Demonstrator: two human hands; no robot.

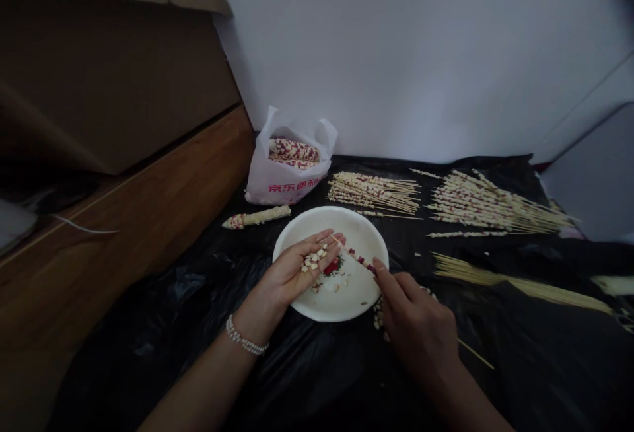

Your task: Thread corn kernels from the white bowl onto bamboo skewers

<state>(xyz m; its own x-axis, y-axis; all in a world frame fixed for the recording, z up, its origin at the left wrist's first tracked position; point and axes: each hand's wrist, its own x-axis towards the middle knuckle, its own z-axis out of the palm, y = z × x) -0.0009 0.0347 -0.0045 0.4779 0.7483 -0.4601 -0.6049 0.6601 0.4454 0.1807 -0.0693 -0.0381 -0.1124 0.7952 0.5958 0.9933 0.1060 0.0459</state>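
My left hand (304,267) lies palm up over a white bowl (327,316), cupping a small heap of pale corn kernels (313,259). A beaded bracelet circles that wrist. My right hand (416,313) grips a bamboo skewer (359,259) threaded with white and dark red kernels. Its bare tip points left, at the fingers of my left hand; whether it touches them I cannot tell. The skewer's other end sticks out below my right hand. Inside the bowl lie some loose kernels and a red and green printed pattern, partly hidden by my left hand.
A white plastic bag (292,184) of speckled corn cobs stands behind the bowl. A partly stripped cob (257,218) lies left. Threaded skewers (371,191) and a larger pile (470,204) lie right, with bare skewers (515,282) nearer. Black plastic sheeting (188,326) covers the surface.
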